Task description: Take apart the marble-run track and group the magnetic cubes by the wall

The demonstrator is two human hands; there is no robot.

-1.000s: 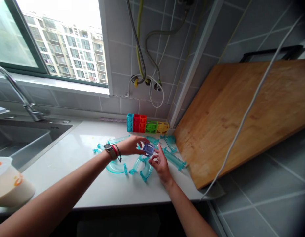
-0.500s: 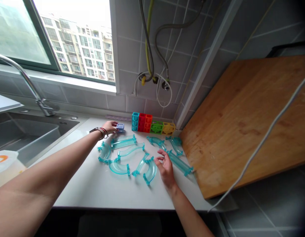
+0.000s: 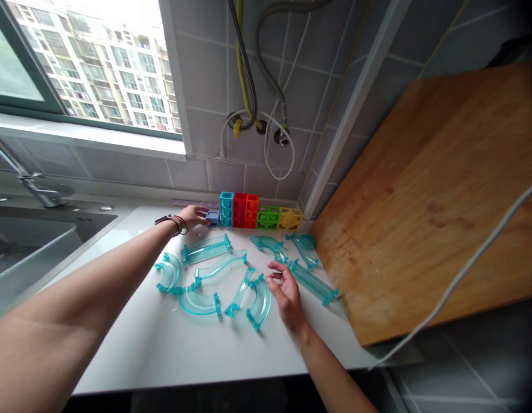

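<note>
My left hand (image 3: 194, 216) is closed on a small periwinkle-blue cube block (image 3: 212, 217) at the back of the counter. That block sits right at the left end of a row of blocks: a tall cyan stack (image 3: 226, 210), red blocks (image 3: 239, 210), orange-red blocks (image 3: 252, 211), low green blocks (image 3: 268, 218) and yellow blocks (image 3: 290, 218). Holding nothing, my right hand (image 3: 286, 295) is over the counter with loosely curled fingers apart. It is between a curved teal track piece (image 3: 261, 304) and a straight teal track piece (image 3: 313, 281).
More clear teal tracks lie spread on the white counter (image 3: 197, 361), among them a wavy piece (image 3: 220, 264) and a wide straight one (image 3: 206, 249). A large wooden board (image 3: 429, 218) leans at the right, a white cable (image 3: 459, 281) crossing it. The sink (image 3: 94, 226) is at the left.
My left hand has moved the blue block right, up beside the cyan stack. My right hand keeps nearly the same place and pose. The whole view has shifted somewhat.
</note>
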